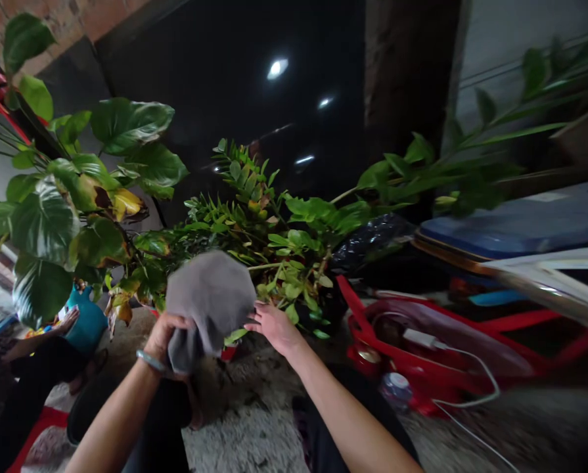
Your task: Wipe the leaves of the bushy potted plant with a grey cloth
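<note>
The person's left hand (pixel 168 332) pinches a grey cloth (pixel 212 289) at eight o'clock from the view's centre. At the cloth's three o'clock edge, the right hand (pixel 276 326) has slightly spread fingers, contact unclear; a leafy plant (pixel 298 238) stands toward two.

No readable text, no legible labels or brands, no discernible numbers or signs
</note>
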Available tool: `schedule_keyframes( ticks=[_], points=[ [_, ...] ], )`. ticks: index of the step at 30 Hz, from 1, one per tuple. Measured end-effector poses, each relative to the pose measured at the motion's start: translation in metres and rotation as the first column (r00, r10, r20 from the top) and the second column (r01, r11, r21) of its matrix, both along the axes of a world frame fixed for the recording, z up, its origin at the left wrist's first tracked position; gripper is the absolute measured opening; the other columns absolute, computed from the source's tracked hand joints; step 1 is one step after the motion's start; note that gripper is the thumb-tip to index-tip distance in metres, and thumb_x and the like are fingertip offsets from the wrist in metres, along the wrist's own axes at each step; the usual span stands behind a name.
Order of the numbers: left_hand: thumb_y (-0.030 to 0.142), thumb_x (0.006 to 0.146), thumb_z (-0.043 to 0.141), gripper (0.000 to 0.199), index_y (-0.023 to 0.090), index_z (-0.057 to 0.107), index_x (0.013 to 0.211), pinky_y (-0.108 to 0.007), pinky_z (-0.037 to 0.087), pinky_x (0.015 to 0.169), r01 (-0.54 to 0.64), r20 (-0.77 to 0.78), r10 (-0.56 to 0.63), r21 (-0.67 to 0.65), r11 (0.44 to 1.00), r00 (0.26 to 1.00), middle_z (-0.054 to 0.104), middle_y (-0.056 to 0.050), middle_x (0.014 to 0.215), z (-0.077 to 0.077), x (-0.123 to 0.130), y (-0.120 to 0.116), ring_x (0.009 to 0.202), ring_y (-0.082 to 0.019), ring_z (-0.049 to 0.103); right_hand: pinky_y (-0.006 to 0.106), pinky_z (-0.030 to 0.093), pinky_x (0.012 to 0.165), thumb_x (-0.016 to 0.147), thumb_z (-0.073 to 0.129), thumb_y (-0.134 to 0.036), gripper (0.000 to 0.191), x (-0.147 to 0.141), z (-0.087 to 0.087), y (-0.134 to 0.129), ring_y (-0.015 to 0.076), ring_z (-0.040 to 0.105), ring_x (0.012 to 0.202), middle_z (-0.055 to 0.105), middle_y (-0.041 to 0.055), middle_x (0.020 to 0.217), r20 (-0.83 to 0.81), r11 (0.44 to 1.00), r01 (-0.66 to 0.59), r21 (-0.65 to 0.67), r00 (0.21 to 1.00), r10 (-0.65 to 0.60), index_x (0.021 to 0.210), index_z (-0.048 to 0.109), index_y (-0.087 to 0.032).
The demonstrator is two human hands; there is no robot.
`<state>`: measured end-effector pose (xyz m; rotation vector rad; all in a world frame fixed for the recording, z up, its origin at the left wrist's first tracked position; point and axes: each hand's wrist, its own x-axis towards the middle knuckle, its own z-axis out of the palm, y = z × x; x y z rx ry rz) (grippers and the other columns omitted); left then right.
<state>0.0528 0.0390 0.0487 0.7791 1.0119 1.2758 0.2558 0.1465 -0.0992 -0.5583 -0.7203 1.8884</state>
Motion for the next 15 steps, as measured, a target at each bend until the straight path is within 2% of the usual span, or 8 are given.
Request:
schedule_keyframes(
  ticks=[3, 5, 6, 8, 11, 12, 13, 15],
  points=[
    [0.023, 0.054, 0.075, 0.019, 0.017, 0.069, 0.071, -0.028, 0.056, 0.062, -0.183, 0.167, 0.156, 0.157, 0.971, 0.974, 0.073, -0.002, 0.065, 0.044, 0.006, 0.037, 0.06, -0.019, 0.069, 0.035, 0.051, 0.073, 0.073, 0.06, -0.034, 0.028, -0.005, 0.001, -0.001, 0.0254, 0.064, 0.101, 0.069, 0.0096, 0.118, 0.026, 0.999, 0.016, -0.036, 1.0, -0.015, 0.096, 0.072, -0.022],
    [0.021, 0.054, 0.076, 0.02, 0.017, 0.069, 0.072, -0.024, 0.055, 0.064, -0.266, 0.223, 0.218, 0.214, 0.94, 0.95, 0.074, 0.0, 0.068, 0.052, 0.016, 0.06, 0.061, -0.016, 0.069, 0.036, 0.051, 0.073, 0.073, 0.058, -0.033, 0.03, -0.008, 0.002, -0.001, 0.0253, 0.065, 0.102, 0.069, 0.0099, 0.118, 0.031, 0.998, 0.016, -0.053, 0.999, -0.015, 0.097, 0.072, -0.022],
    [0.018, 0.054, 0.076, 0.02, 0.016, 0.069, 0.073, -0.024, 0.055, 0.064, -0.268, 0.211, 0.227, 0.196, 0.943, 0.951, 0.074, 0.0, 0.067, 0.046, 0.021, 0.067, 0.059, -0.015, 0.068, 0.036, 0.051, 0.072, 0.072, 0.058, -0.032, 0.03, -0.009, 0.001, -0.001, 0.0252, 0.065, 0.101, 0.07, 0.0099, 0.117, 0.037, 0.998, 0.018, -0.057, 0.999, -0.016, 0.097, 0.072, -0.022],
    [0.014, 0.053, 0.075, 0.022, 0.015, 0.069, 0.074, -0.026, 0.055, 0.064, -0.206, 0.137, 0.192, 0.098, 0.974, 0.972, 0.073, -0.001, 0.066, 0.019, 0.029, 0.065, 0.056, -0.016, 0.067, 0.035, 0.051, 0.071, 0.071, 0.06, -0.031, 0.027, -0.009, -0.002, 0.0, 0.0251, 0.066, 0.098, 0.072, 0.0095, 0.111, 0.044, 0.998, 0.029, -0.064, 0.999, -0.026, 0.094, 0.071, -0.022],
    [0.009, 0.047, 0.073, 0.028, 0.014, 0.07, 0.075, -0.032, 0.056, 0.064, -0.046, 0.048, 0.05, -0.086, 0.995, 0.998, 0.074, -0.004, 0.066, -0.035, 0.03, 0.036, 0.058, -0.022, 0.069, 0.035, 0.051, 0.068, 0.068, 0.061, -0.032, 0.018, -0.006, -0.006, 0.003, 0.0256, 0.068, 0.09, 0.075, 0.0074, 0.092, 0.026, 0.992, 0.081, -0.093, 0.997, -0.078, 0.082, 0.069, -0.023],
    [0.006, 0.045, 0.071, 0.033, 0.014, 0.071, 0.077, -0.034, 0.056, 0.064, -0.004, 0.039, 0.008, -0.125, 0.992, 0.999, 0.074, -0.005, 0.067, -0.048, 0.027, 0.024, 0.06, -0.023, 0.069, 0.035, 0.051, 0.068, 0.067, 0.062, -0.033, 0.017, -0.005, -0.008, 0.004, 0.0259, 0.068, 0.088, 0.076, 0.0067, 0.086, 0.023, 0.991, 0.095, -0.095, 0.995, -0.093, 0.079, 0.068, -0.023],
    [0.003, 0.043, 0.069, 0.038, 0.014, 0.071, 0.079, -0.035, 0.055, 0.064, 0.031, 0.027, -0.028, -0.155, 0.987, 0.999, 0.074, -0.005, 0.067, -0.056, 0.023, 0.014, 0.061, -0.025, 0.07, 0.035, 0.052, 0.07, 0.066, 0.062, -0.034, 0.017, -0.004, -0.008, 0.004, 0.0262, 0.068, 0.088, 0.075, 0.0063, 0.083, 0.025, 0.991, 0.102, -0.087, 0.995, -0.1, 0.078, 0.067, -0.023],
    [-0.004, 0.04, 0.066, 0.047, 0.015, 0.072, 0.082, -0.036, 0.055, 0.066, 0.05, 0.024, -0.047, -0.174, 0.983, 0.999, 0.075, -0.004, 0.069, -0.051, 0.015, 0.003, 0.066, -0.026, 0.071, 0.036, 0.052, 0.074, 0.066, 0.063, -0.034, 0.019, -0.003, -0.008, 0.004, 0.0265, 0.068, 0.092, 0.076, 0.0064, 0.085, 0.039, 0.995, 0.093, -0.042, 0.995, -0.091, 0.082, 0.068, -0.023]
  ],
)
